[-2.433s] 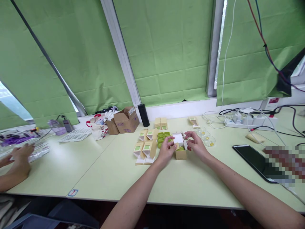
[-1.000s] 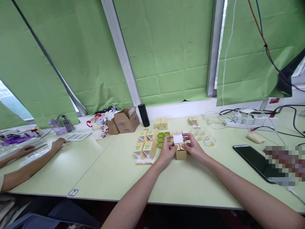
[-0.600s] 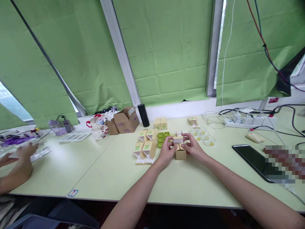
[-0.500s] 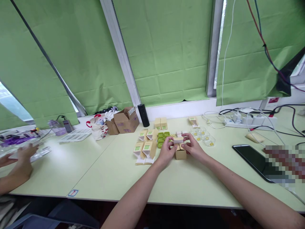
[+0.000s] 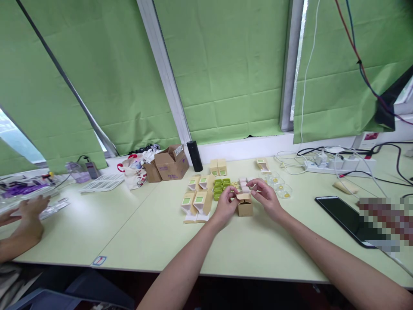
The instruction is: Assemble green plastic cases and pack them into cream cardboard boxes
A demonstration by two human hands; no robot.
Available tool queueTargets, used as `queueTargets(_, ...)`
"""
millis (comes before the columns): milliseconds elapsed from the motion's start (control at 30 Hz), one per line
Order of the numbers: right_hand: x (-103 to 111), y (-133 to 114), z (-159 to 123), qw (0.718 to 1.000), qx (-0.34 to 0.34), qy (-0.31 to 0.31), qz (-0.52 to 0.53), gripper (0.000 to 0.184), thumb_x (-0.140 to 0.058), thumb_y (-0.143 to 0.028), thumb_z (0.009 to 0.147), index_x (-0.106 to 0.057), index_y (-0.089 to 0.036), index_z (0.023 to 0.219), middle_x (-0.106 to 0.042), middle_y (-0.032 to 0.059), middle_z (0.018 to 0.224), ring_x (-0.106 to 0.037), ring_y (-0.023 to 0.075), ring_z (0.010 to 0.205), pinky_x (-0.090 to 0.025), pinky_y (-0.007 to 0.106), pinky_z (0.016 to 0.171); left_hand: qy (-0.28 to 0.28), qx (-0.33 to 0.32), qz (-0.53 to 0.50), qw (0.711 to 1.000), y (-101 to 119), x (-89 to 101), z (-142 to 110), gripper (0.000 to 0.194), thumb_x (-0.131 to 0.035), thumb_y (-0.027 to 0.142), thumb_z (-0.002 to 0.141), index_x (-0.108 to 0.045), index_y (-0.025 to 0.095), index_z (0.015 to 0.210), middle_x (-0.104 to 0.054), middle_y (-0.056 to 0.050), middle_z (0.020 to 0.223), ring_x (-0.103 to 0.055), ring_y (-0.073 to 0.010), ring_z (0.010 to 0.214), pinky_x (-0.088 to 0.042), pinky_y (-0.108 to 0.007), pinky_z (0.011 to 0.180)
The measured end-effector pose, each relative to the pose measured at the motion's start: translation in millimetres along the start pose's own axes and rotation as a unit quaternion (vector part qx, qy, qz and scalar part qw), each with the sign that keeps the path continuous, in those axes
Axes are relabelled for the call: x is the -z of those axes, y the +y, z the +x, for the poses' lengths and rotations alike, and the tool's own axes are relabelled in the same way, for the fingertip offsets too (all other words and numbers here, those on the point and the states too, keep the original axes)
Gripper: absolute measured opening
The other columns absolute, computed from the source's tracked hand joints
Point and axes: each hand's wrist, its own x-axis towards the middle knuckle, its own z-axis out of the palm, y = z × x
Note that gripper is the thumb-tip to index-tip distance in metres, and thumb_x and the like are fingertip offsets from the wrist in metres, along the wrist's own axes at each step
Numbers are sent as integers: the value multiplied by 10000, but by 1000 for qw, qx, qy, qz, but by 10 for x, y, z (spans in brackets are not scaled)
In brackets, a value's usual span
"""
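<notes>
A small tan cardboard box (image 5: 245, 210) stands on the table between my two hands, its top flap partly folded down over a dark gap. My left hand (image 5: 226, 202) has its fingers bent and pinches at the left edge of the box's flap. My right hand (image 5: 265, 197) hovers just right of the box, thumb and fingers apart. Behind my hands are white rounded pieces (image 5: 244, 184) and green trays (image 5: 221, 187). Left of them sit several tan boxes with green labels (image 5: 199, 199), flaps hanging open.
Clear plastic cups with yellow bits (image 5: 284, 190) lie to the right, near a phone (image 5: 348, 219) and a power strip (image 5: 342, 165). Farther left are a brown carton (image 5: 172, 163), a black cylinder (image 5: 194, 156) and a white tray (image 5: 102, 184). Another person's hands (image 5: 34, 209) work at far left.
The box's top flap, raised before, has come down toward the box top. My right hand has drawn slightly away from the box and opened, while my left stays at its side.
</notes>
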Motion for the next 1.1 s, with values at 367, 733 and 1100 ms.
queueTargets(367, 2, 19, -38, 983, 159, -27, -89, 42, -662, -248, 914, -663, -241, 955, -534, 28, 909, -482, 173, 697, -431, 336, 639, -2, 17, -24, 1000, 43, 49, -14, 213, -713, 293, 773, -576, 216, 916, -652, -7, 879, -613, -172, 849, -451, -262, 781)
queueTargets(733, 22, 20, -68, 970, 197, -63, -124, 118, -606, -129, 880, -618, -241, 916, -506, 25, 899, -489, 188, 737, -426, 349, 677, -13, -17, 17, 1000, 84, 45, -77, 388, -741, 551, 868, -601, 217, 1009, -642, -29, 951, -597, -200, 903, -469, -300, 831)
queueTargets(1100, 44, 77, -75, 965, 208, -87, -137, 168, -600, -85, 847, -598, -244, 903, -537, 27, 901, -499, 192, 754, -420, 341, 679, -34, -30, 38, 998, 41, 61, -74, 366, -752, 487, 874, -575, 216, 1046, -635, -38, 1023, -596, -185, 919, -424, -275, 797)
